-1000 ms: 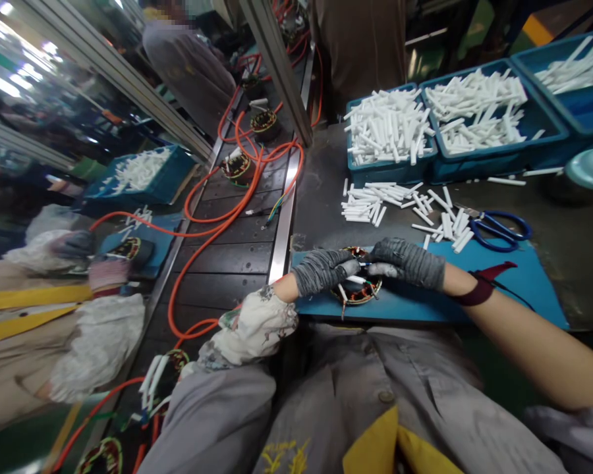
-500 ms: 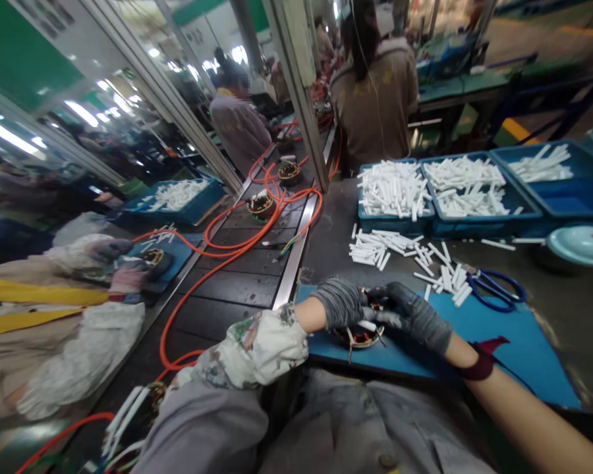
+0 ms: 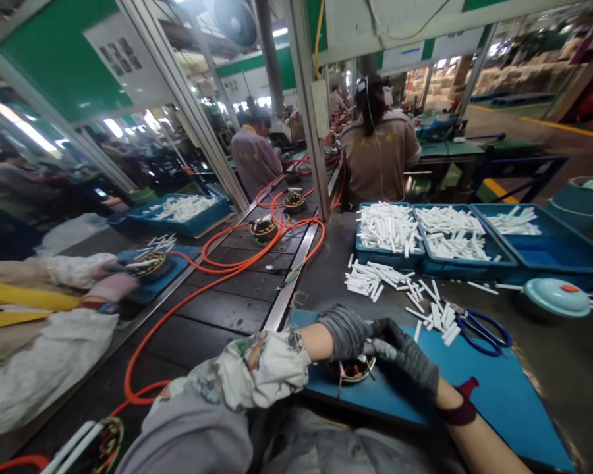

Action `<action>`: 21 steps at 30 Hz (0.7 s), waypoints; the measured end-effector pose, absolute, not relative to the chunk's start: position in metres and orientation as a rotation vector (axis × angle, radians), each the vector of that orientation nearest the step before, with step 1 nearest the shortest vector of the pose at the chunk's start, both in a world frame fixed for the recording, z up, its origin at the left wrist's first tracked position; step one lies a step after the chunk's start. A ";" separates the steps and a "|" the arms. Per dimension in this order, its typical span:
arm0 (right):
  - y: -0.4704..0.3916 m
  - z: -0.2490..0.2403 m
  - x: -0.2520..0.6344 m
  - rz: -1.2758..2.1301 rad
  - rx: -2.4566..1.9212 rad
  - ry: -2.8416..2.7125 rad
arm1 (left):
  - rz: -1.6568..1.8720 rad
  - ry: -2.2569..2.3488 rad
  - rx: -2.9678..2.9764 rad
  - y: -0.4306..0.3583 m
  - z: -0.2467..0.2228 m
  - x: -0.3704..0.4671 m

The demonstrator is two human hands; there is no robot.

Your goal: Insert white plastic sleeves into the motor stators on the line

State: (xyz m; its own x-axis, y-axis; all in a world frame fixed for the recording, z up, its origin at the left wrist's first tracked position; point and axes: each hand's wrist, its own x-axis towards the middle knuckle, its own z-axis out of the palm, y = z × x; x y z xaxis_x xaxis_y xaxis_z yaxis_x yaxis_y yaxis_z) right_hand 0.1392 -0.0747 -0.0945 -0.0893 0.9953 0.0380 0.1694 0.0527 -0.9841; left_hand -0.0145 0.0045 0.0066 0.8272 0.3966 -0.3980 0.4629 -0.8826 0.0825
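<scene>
A ring-shaped motor stator (image 3: 356, 374) with copper windings and loose wire ends lies on the blue mat (image 3: 499, 401), partly covered by my hands. My left hand (image 3: 344, 332), in a grey knit glove, is closed over the far left side of the stator; its fingertips are hidden. My right hand (image 3: 408, 359), gloved with pale fingertips, pinches at the stator's far right side, meeting the left fingers. What the two hands pinch is too covered to make out. A bit of white tube shows beneath the fingers.
Loose white tubes (image 3: 368, 280) lie beyond the mat, beside blue-handled scissors (image 3: 484, 332). Blue bins (image 3: 467, 266) of tubes stand behind, with a lidded bowl (image 3: 556, 297) at right. Orange cables (image 3: 192, 299) cross the conveyor (image 3: 217, 322). A co-worker's gloved hands (image 3: 111, 286) handle another stator (image 3: 151, 264) at left.
The camera view has tilted up, so the bench and bins appear lower. My hands stay together on the stator. The co-worker's hands at left have shifted slightly on their stator.
</scene>
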 end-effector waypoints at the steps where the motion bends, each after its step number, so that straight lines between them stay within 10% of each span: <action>1: -0.077 -0.094 0.141 1.172 -1.240 -1.407 | -0.538 0.618 2.863 0.005 0.005 -0.012; 14: -0.121 -0.091 0.126 0.540 -1.204 -1.876 | -0.098 0.810 2.267 0.051 -0.020 -0.037; 21: -0.097 -0.087 0.141 0.958 -1.205 -1.666 | 0.227 0.588 2.515 0.027 -0.012 -0.064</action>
State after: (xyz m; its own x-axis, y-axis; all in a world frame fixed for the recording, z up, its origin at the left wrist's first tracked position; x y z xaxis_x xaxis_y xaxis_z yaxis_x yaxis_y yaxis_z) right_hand 0.1412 -0.0973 -0.0868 -0.1785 0.9646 0.1941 0.3171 0.2431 -0.9167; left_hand -0.0636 0.0266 -0.0117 0.8907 0.4530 0.0389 0.3619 -0.7581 0.5426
